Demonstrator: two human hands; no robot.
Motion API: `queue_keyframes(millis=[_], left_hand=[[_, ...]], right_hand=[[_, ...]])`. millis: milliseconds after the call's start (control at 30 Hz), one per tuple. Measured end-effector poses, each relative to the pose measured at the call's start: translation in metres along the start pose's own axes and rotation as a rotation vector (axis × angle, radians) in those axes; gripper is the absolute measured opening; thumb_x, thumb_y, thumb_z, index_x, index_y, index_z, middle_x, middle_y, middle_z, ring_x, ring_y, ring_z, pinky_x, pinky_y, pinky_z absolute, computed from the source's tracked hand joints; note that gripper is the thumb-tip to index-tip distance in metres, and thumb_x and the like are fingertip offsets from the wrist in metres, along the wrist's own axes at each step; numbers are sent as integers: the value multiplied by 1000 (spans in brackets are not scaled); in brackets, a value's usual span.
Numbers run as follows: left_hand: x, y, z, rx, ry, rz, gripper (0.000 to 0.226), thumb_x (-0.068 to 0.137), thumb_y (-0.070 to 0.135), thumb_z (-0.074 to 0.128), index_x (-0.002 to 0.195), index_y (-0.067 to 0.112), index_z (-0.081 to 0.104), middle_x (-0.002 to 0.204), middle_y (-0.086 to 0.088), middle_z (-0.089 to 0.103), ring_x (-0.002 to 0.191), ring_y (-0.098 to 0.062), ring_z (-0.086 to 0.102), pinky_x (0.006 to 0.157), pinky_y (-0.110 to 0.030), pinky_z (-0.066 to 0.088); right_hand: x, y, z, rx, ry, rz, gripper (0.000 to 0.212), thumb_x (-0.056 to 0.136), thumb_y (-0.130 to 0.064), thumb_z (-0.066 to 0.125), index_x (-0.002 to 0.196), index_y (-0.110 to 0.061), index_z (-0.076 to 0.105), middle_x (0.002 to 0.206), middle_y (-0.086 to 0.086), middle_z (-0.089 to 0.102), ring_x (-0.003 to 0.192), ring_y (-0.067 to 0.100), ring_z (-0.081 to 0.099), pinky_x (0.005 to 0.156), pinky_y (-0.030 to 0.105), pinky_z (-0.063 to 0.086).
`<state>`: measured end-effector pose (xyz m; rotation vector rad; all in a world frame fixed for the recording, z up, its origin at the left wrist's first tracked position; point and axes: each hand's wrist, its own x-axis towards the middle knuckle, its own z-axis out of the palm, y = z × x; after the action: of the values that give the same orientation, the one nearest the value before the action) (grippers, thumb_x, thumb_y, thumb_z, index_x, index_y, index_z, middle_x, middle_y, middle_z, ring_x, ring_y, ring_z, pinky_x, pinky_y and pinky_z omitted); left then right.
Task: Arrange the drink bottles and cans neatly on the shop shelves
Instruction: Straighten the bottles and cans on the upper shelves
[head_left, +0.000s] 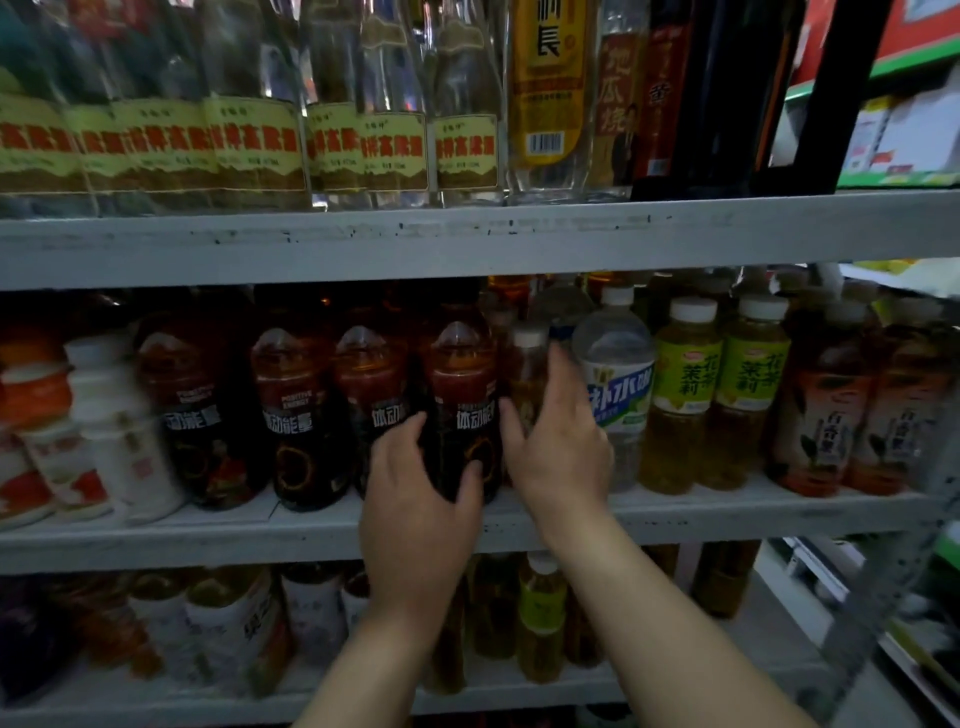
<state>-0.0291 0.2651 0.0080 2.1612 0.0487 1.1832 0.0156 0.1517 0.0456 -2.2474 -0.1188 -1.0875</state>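
Bottle: dark energy drink bottle (462, 405), upright at the front of the middle shelf (701, 517), rightmost in a row of its kind.
Left hand (421, 499): fingers curled round the bottle's lower body, grasping it.
Right hand (563, 457): thumb against the bottle's right side, fingers straight and released, in front of a small amber bottle (525, 379).
Neighbours: water bottle (621, 384), then green tea bottles (685, 395).

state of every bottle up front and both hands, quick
dark energy bottle, upright, gripped low by left hand
left hand, curled round that bottle
right hand, fingers straight, in front of small amber bottle
small amber bottle, upright, capped, partly hidden
water bottle, upright, capped
jasmine tea bottles, upright, capped
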Motion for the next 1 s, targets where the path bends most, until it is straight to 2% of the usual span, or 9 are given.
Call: queue_keyframes(millis=[67, 167, 300, 433, 567, 733, 833, 900, 1000], left_hand=[[-4, 5, 14, 56, -42, -59, 79, 77, 47, 71, 139, 24, 30, 132, 2, 45, 119, -12, 47, 87, -24, 40], [-4, 8, 32, 151, -119, -94, 97, 69, 50, 78, 143, 23, 22, 134, -6, 45, 118, -23, 51, 81, -35, 50], [0, 1, 41, 225, -123, -114, 108, 65, 49, 81, 147, 18, 17, 131, -13, 49, 113, -29, 54, 75, -39, 54], [4, -7, 40, 155, -138, -113, 101, 74, 47, 75, 148, 27, 9, 140, -6, 46, 123, -24, 49, 86, -37, 50], [10, -15, 37, 59, -184, -131, 94, 81, 44, 69, 151, 26, 9, 147, -1, 38, 127, -21, 45, 92, -35, 45], [14, -24, 31, 34, -218, -87, 87, 83, 44, 67, 151, 27, 16, 137, 2, 51, 118, -18, 53, 85, -26, 42], [14, -27, 30, 9, -215, -91, 86, 82, 42, 69, 151, 28, 19, 134, 2, 55, 117, -18, 54, 87, -23, 39], [15, -29, 27, -17, -222, -81, 86, 82, 41, 70, 151, 28, 20, 134, 2, 55, 119, -18, 53, 90, -23, 38], [18, -34, 23, -86, -280, -65, 86, 84, 39, 69, 152, 29, 18, 139, 4, 51, 123, -14, 49, 97, -25, 39]], right_hand=[[27, -4, -2, -35, -75, 57, 63, 89, -47, 54, 141, -23, 25, 136, 6, 48, 108, 30, 58, 77, 42, 50], [59, -10, -4, -42, -253, 187, 52, 88, -42, 57, 130, -18, 38, 119, 12, 56, 107, 34, 57, 79, 42, 49], [73, -16, -8, -40, -377, 190, 41, 88, -28, 60, 124, -19, 45, 114, 14, 59, 102, 36, 59, 73, 38, 49], [73, -13, -19, 78, -348, 125, 45, 84, -24, 64, 128, -27, 52, 118, 7, 61, 107, 30, 57, 77, 26, 41], [77, -9, -30, 167, -387, 79, 40, 80, -26, 68, 119, -28, 58, 101, 2, 67, 89, 29, 66, 77, 43, 56], [68, -1, -35, 211, -383, 52, 47, 82, -28, 69, 126, -27, 55, 105, 2, 68, 89, 26, 68, 76, 45, 57], [58, 1, -33, 239, -283, 25, 43, 83, -26, 69, 125, -27, 58, 104, -2, 68, 87, 19, 68, 77, 33, 56], [54, 2, -31, 202, -194, -7, 41, 84, -27, 68, 124, -27, 59, 105, -2, 69, 93, 16, 65, 76, 19, 47], [51, 4, -26, 183, -143, -9, 42, 85, -29, 68, 126, -27, 58, 110, 0, 69, 100, 16, 63, 76, 16, 40]])
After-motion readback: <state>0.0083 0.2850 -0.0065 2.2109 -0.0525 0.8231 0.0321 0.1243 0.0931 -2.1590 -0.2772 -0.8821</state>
